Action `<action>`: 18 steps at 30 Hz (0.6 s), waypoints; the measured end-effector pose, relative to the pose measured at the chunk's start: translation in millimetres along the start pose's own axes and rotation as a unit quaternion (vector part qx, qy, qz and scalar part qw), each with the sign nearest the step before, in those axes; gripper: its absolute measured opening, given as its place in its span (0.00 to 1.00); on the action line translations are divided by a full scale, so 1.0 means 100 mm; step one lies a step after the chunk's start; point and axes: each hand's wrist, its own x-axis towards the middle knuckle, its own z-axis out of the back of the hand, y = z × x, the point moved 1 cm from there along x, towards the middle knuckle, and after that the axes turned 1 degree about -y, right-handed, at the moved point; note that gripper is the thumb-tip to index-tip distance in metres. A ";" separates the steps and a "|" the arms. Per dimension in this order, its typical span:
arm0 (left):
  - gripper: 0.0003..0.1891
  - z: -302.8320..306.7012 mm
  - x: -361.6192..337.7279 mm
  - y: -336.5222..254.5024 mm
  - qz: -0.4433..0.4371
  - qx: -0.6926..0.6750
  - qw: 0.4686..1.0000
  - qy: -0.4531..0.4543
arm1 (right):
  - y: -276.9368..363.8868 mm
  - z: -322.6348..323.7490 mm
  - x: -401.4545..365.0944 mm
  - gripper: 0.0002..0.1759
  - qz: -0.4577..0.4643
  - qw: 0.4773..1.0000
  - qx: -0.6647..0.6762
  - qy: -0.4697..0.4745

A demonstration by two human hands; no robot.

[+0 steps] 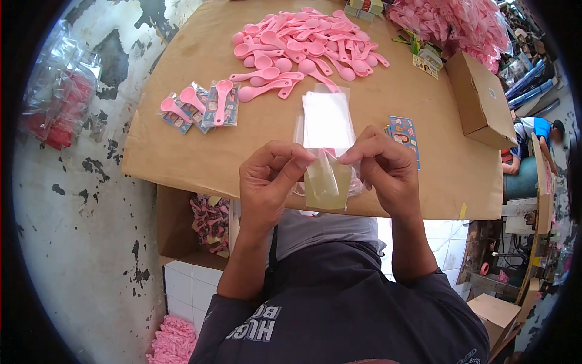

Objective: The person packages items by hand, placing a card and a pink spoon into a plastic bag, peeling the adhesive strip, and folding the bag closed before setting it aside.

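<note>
A clear plastic bag [328, 184] with something flat and yellowish in it hangs between my hands, close to the table's front edge. My left hand [271, 180] pinches the bag's upper left corner between thumb and forefinger. The upper right corner is pinched the same way by my right hand [386, 171]. A bit of pink shows at the bag's top edge; I cannot make out what it is. Just beyond my fingers lies a stack of white sheets [327, 118] with clear plastic around it. Blue printed cards [404, 137] lie to the right of my right hand.
A heap of pink spoons [303, 45] covers the back of the brown table [163, 145]. At left, pink spoons rest on bagged cards [221, 112]. A cardboard box [482, 100] stands at right, near bagged pink pieces [454, 27]. Another person [536, 136] is at far right.
</note>
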 end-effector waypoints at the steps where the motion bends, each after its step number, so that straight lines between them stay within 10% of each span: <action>1: 0.04 0.02 0.00 0.03 -0.006 -0.009 1.000 0.005 | 0.01 -0.01 0.00 0.09 0.004 1.000 0.006 -0.001; 18: 0.08 -0.03 0.01 0.03 0.008 0.048 0.999 0.013 | -0.03 -0.05 0.01 0.07 0.011 1.000 -0.011 -0.005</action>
